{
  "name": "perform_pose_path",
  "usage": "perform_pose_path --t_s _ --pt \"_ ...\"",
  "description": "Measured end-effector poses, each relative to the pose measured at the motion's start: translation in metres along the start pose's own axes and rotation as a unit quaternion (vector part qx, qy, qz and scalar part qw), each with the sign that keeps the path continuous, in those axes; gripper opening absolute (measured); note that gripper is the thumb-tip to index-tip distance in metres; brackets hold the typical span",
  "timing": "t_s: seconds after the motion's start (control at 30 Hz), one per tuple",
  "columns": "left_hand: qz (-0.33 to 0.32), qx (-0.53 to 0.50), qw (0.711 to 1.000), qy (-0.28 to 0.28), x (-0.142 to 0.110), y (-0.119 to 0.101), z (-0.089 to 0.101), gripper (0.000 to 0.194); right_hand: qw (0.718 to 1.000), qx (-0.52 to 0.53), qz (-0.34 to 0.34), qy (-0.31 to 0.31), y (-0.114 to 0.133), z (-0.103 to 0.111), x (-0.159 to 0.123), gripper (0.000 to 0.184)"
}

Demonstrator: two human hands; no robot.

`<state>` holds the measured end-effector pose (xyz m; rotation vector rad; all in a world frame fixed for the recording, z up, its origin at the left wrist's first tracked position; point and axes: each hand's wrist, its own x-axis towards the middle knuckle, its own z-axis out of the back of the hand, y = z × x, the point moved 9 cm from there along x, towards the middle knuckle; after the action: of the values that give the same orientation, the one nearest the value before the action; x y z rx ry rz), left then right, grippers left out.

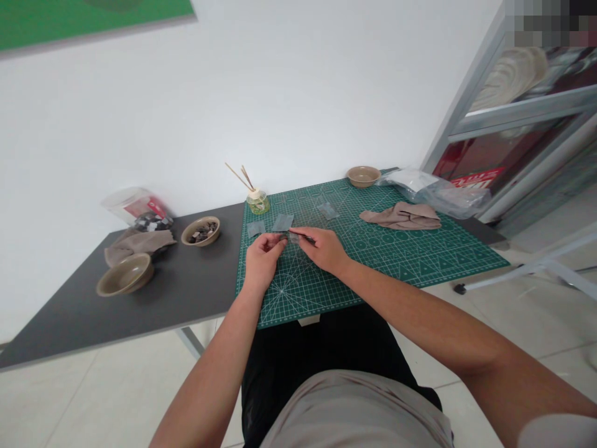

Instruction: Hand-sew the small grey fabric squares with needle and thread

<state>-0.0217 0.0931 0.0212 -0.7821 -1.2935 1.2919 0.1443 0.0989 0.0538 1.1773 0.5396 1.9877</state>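
Small, clear plastic piece (pixel 293 238) is held over the green gridded cutting mat (pixel 317 289): left grip (pixel 263 256) pinches it, right grip (pixel 325 250) clasps a slim dark object (pixel 308 239); keeping the left pinch steady should help.

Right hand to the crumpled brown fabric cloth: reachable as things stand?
Likely yes: only bare green gridded cutting mat shows between the right hand and the crumpled brown fabric cloth. That hand seems to hold a slim dark object, though, so it may need freeing first.
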Motion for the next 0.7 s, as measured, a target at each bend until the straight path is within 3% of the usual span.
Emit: perform_pose_path --t_s 0.13,0.33,0.47,0.7 --pt "0.006 -0.035 0.999 0.02 0.0 0.002 -0.004 0.016 1.0 -0.004 0.028 0.009 0.007 -0.001 -0.001 0.038" --pt "0.002 0.005 0.999 0.036 0.001 0.0 -0.007 0.014 0.998 0.004 0.057 0.01 0.012 -0.001 -0.002 0.036" --pt "0.013 -0.063 0.997 0.048 0.001 0.0 -0.012 0.024 0.995 0.009 0.091 0.026 0.016 -0.005 -0.002 0.034" --pt "0.005 -0.078 0.996 0.045 0.0 -0.001 -0.012 0.028 0.996 -0.003 0.079 0.045 0.011 -0.011 -0.002 0.036"
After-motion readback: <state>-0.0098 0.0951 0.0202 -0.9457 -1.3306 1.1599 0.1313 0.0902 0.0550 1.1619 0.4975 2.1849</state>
